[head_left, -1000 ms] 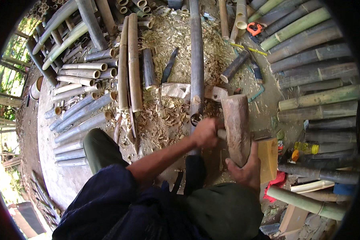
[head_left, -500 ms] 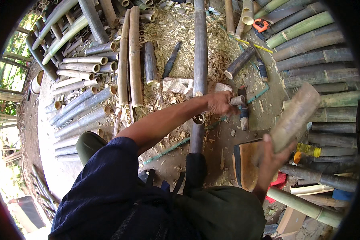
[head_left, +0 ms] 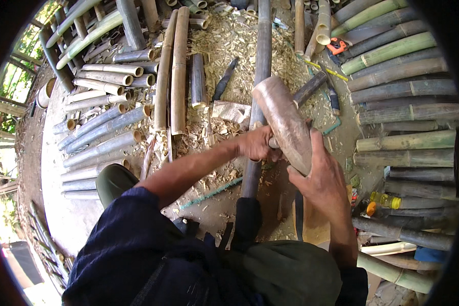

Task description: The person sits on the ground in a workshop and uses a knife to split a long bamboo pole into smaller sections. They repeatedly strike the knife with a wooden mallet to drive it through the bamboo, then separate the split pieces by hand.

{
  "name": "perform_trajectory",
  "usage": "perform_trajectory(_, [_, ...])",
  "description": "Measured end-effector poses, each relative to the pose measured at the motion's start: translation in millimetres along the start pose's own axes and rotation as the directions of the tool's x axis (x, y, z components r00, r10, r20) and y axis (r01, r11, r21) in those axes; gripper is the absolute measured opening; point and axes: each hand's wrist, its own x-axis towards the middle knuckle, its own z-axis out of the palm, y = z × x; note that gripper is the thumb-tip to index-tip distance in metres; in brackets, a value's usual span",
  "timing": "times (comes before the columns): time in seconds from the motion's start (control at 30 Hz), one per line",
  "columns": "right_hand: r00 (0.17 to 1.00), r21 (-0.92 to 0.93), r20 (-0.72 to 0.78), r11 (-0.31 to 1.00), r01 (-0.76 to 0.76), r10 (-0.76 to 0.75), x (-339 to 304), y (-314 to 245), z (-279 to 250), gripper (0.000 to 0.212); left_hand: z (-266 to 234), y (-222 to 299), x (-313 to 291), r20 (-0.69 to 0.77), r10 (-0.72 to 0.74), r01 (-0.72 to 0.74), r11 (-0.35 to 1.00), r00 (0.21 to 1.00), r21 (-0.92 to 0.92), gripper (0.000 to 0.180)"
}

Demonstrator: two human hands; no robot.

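A long dark bamboo pole (head_left: pixel 263 56) runs from the far edge toward me, its near end by a dark-covered foot (head_left: pixel 248 214). Across it, my left hand (head_left: pixel 256 144) is closed around a short round grey-brown handle (head_left: pixel 274 143); whatever lies at its other end is hidden by my fingers. In my right hand (head_left: pixel 322 176) I grip the near end of a thick wooden club (head_left: pixel 285 117), tilted with its far end up and to the left. The club overlaps the handle's end in this view; whether they touch, I cannot tell.
Wood chips (head_left: pixel 224 46) cover the ground around the pole. A dark-sheathed blade (head_left: pixel 225 79) lies left of it. Cut bamboo pieces (head_left: pixel 107 125) are stacked at left, and longer poles (head_left: pixel 403 112) at right, near an orange-handled saw (head_left: pixel 336 46) and a yellow-capped bottle (head_left: pixel 385 199).
My right hand has swung the club from the right over to the pole, beside my left hand. My left hand has shifted left and slightly down, still gripping the handle.
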Motion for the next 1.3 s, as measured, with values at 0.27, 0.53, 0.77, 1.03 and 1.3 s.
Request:
perform_trajectory(0.27, [0.967, 0.306, -0.240, 0.952, -0.009, 0.086, -52.1, 19.9, 0.8, 0.081, 144.9, -24.4, -18.0, -0.240, 0.252, -0.006, 0.701, 0.937, 0.713, 0.028])
perform_trajectory(0.53, [0.881, 0.250, -0.463, 0.968, 0.022, 0.099, -102.0, 47.1, 55.9, 0.086, 91.1, -24.7, -26.8, -0.225, 0.191, -0.042, 0.842, 0.955, 0.537, 0.031])
perform_trajectory(0.77, [0.982, 0.372, -0.133, 0.925, -0.079, 0.137, -68.7, 42.2, 49.9, 0.090, 43.5, -7.8, -29.9, -0.875, -0.329, -0.206, 0.886, 0.356, -0.416, 0.008])
perform_trajectory(1.03, [0.990, 0.310, -0.139, 0.950, 0.041, 0.003, -27.9, 35.6, 11.6, 0.093, 11.2, -22.7, -45.0, -0.934, -0.335, -0.678, 0.659, 0.122, -0.325, 0.029])
perform_trajectory(1.3, [0.878, 0.119, -0.121, 0.871, 0.476, -0.464, 29.8, -12.4, -9.1, 0.101, 22.9, -36.1, -45.1, -0.930, -0.349, -0.657, 0.675, 0.116, -0.336, 0.031])
